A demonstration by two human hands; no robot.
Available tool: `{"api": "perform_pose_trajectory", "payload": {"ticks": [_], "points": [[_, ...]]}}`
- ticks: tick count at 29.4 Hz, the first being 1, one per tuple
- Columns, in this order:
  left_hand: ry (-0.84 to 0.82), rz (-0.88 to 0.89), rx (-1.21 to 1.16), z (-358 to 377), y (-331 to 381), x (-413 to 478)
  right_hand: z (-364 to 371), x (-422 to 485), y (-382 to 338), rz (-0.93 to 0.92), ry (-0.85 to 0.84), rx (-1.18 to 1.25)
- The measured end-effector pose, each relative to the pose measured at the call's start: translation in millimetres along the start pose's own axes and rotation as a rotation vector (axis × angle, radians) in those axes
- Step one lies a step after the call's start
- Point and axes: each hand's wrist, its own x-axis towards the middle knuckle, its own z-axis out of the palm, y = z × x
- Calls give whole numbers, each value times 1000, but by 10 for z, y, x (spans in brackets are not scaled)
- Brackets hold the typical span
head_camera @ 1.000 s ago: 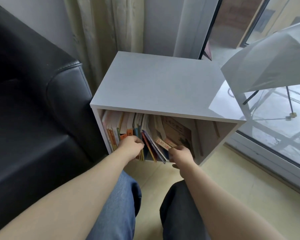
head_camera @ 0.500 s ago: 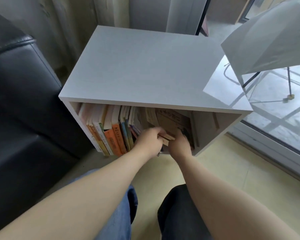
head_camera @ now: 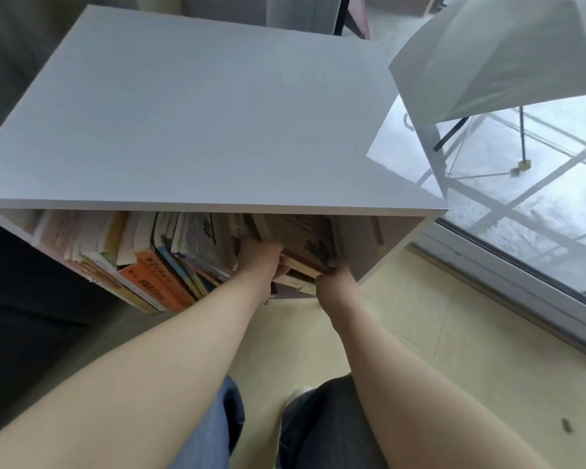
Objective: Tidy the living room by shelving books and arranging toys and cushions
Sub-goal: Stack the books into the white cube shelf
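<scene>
Head view looks steeply down over the flat top of a low white shelf (head_camera: pixel 200 113), and both hands work inside its one open compartment, toward the right end. The left hand (head_camera: pixel 261 262) reaches in between the packed row of books (head_camera: pixel 142 262) and a brown book (head_camera: pixel 305 240) that leans against them. Its fingers disappear among the covers, so I cannot tell whether it grips anything or only braces the row. It probably sits there to hold back the tilted row and keep a slot open. The right hand (head_camera: pixel 335 286) is at the brown book's lower front corner, fingers curled round the edge and holding it, likely so the book can be steered upright or slid further in. That book stands slanted near the right wall of the compartment, with a gap beside it. A few thinner books lie flatter under the two hands. The left-hand books, an orange book (head_camera: pixel 149 282) among them, tip rightward with their spines at the front edge. A black sofa (head_camera: pixel 11 316) sits just beside the shelf's left side, and a glass door (head_camera: pixel 538 214) runs along the right. Shelving looks partly done; the leaning books need squaring.
</scene>
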Motion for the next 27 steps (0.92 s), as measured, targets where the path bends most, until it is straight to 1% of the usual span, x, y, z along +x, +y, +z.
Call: {"api": "perform_pose_trajectory", "payload": {"ticks": [2, 6, 9, 12, 16, 17, 19, 22, 24, 26, 27], "points": [[14, -22, -38, 33, 43, -13, 21, -7, -12, -2, -9, 14], [6, -53, 80, 91, 17, 37, -2, -32, 7, -9, -18, 29], [26, 37, 218, 104, 12, 50, -70, -20, 50, 13, -16, 46], [0, 135, 382, 64, 22, 41, -85, -46, 55, 21, -21, 45], [-10, 135, 348, -5, 29, 8, -103, -106, 21, -6, -23, 34], [-6, 157, 372, -14, 34, -42, -118, -130, 16, -16, -19, 37], [-2, 266, 438, -32, 51, -185, -154, -188, 17, -36, -7, 49], [-5, 402, 451, -150, 82, -445, -207, -294, 26, -61, -11, 62], [46, 497, 446, -296, 137, -643, -216, -423, -26, -79, -70, 173], [150, 636, 444, -446, 205, -841, -175, -603, -85, -86, -183, 307], [178, 721, 446, -543, 234, -980, -145, -742, -112, -103, -210, 343]]}}
